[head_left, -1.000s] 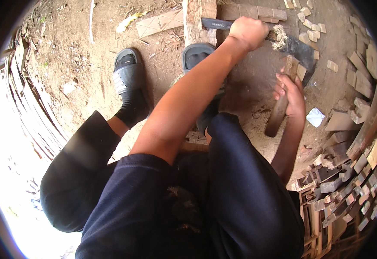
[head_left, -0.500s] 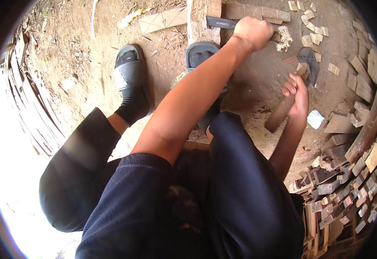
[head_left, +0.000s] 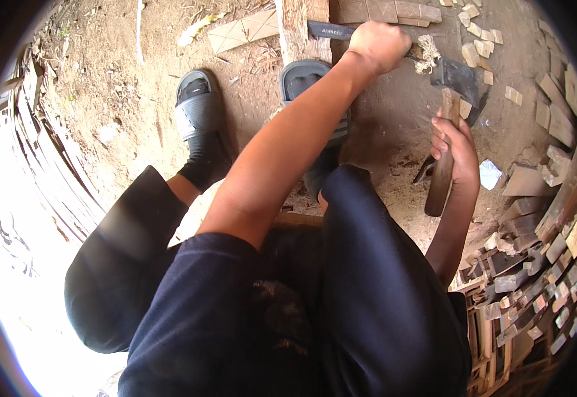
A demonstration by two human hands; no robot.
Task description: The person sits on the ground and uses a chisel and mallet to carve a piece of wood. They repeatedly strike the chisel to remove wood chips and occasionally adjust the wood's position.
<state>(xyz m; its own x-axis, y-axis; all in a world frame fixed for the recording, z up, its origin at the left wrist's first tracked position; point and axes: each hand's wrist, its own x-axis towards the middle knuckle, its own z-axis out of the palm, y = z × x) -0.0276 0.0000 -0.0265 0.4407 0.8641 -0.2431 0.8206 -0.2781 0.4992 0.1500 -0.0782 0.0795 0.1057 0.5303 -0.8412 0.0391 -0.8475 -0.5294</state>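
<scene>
Clenches fingers of left hand round dark-bladed chisel at upper centre; curls fingers of right hand round wooden-handled hammer, right of centre.

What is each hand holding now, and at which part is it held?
The left hand grips a chisel by its frayed handle; the right hand grips a hammer partway along its wooden shaft.

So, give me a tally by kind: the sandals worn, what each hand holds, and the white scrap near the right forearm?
Grey slip-on sandals: 2
Dark, flat-bladed tool in the left hand: 1
Brown wooden bar in the right hand: 1
White scrap: 1
Total: 5
</scene>
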